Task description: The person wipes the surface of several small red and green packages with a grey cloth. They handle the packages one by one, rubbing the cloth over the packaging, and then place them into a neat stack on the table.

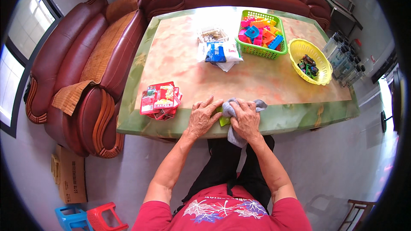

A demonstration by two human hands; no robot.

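Observation:
At the near edge of the table, my right hand is closed over a bunched grey cloth. One end of the cloth hangs over the edge, and another sticks out to the right of the hand. A small bright green piece shows between my hands, partly covered by the cloth; its kind is hard to make out. Just left of it, my left hand rests with fingers stretched out, the fingertips near or touching the green piece. Further left lies a pile of red printed cards or packets.
On the marble-patterned table stand a green basket of colourful blocks, a yellow basket with small dark items, white-and-blue packets and several clear bottles. Red leather sofas line the left and far sides.

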